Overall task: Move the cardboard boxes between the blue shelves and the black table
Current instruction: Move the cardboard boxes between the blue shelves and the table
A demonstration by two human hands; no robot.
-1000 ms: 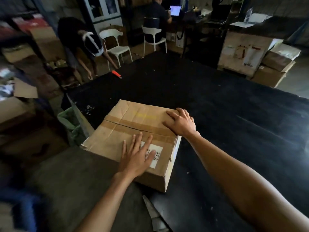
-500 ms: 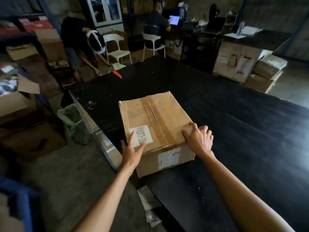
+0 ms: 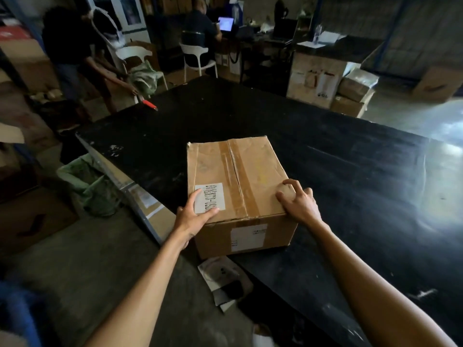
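So, head view only:
Box: cardboard box (image 3: 238, 181) sits on black table (image 3: 338, 171), at its near corner; front face w/ a white label overhangs or meets the table edge, can't tell which.
Box top: brown tape seam runs 6 to 12 o'clock; white label (image 3: 209, 197) at 7 o'clock of the top.
L hand: left hand (image 3: 194, 216) at the box's 7 o'clock corner, thumb on the white label, fingers spread wide, palm against the corner; not closed round anything.
R hand: right hand (image 3: 299, 201) at the 5 o'clock corner, fingers curled, tips pressing the top near the right edge; loose grip, not wrapped round the box.
Table extras: red tool (image 3: 149, 104) at the far-left edge, 11 o'clock from box, well apart.
Floor: green-lined bin (image 3: 87, 186) at 9 o'clock, just beside the table's side.
Bkgd: stacked boxes (image 3: 333, 81) at 1 o'clock past the table; seated person (image 3: 199, 28) at a laptop, 12 o'clock; standing person (image 3: 72, 48) at 10 o'clock.
Under box: papers (image 3: 223, 279) on floor at 6 o'clock.
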